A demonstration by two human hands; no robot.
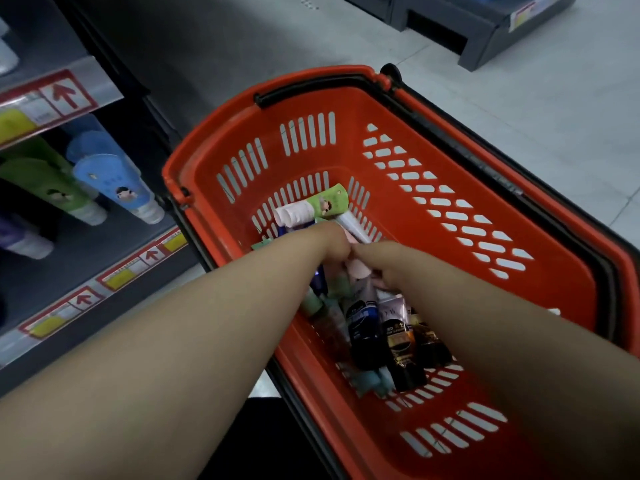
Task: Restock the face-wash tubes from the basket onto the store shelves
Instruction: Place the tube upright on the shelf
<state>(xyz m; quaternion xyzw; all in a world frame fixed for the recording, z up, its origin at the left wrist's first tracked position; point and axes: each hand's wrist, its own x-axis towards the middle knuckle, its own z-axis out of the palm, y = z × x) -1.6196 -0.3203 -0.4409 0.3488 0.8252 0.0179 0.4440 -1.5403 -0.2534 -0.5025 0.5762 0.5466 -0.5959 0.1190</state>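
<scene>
A red plastic basket (433, 140) stands on the floor with several face-wash tubes in its bottom. Both my arms reach down into it. My left hand (329, 240) is over the far end of the pile, beside a green cartoon tube (329, 202) and a white tube (351, 225). My right hand (384, 263) is right next to it, above a pink-capped tube (360, 268) and dark tubes (398, 337). I see both hands from the back, with the fingers turned down among the tubes and hidden, so any grip is unclear.
Store shelves (86, 271) with red-arrow price labels run along the left. Blue (114, 181) and green (52, 185) tubes lie on the middle shelf, and a purple one (20, 237) lies further left. A dark display base (485, 36) stands on the grey floor at upper right.
</scene>
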